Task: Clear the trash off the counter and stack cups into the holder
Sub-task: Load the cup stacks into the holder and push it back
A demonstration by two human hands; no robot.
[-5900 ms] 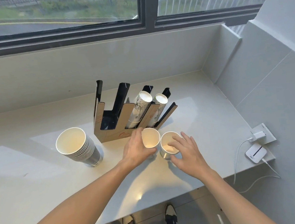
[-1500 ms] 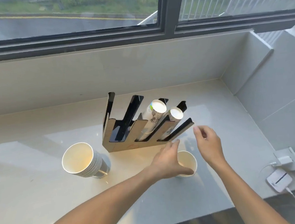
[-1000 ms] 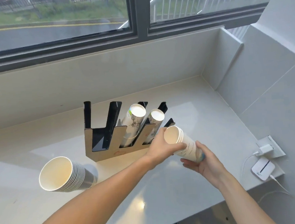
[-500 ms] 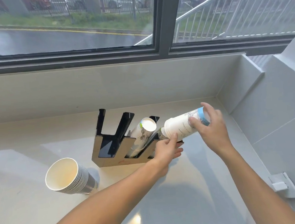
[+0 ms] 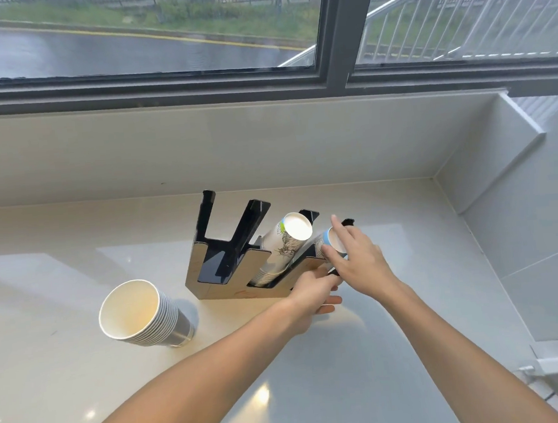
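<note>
Scene: pale counter (image 5: 365, 354) under a window; cup holder (image 5: 239, 271) sits mid-frame, a touch right of centre.
Holder: wood front w/ black slanted slots. Two left slots look empty; two right slots carry cups.
Slot 3: green-rimmed cup stack (image 5: 285, 244) lying in its slot, white bottoms facing cam.
Slot 4 (far right): blue-rimmed cup stack (image 5: 328, 240) now in the slot, mostly hidden behind the hand.
Change: half a sec ago this stack was up in the air above the holder, tilted, held at its blue end. Now it's down in the far-right slot. So the insert is basically done.
Right hand (image 5: 355, 258): fingers spread over the blue end, index raised, palm/fingers on the cup; looks like a push or pat to seat it, not a closed wrap.
Left hand (image 5: 311, 295): at the holder's lower right corner, fingers curled. Looks like bracing the holder, but can't tell if it's gripping the edge or just resting.
Loose stack (image 5: 145, 317): bigger cups, upright but leaning, open mouth up, on counter at centre left, near the holder, not touching.
Task status: small cups housed; big stack left to go, prob. into a left slot. No trash visible on the counter.
Other: wall socket w/ plug (image 5: 554, 370) at lower right, well apart.
</note>
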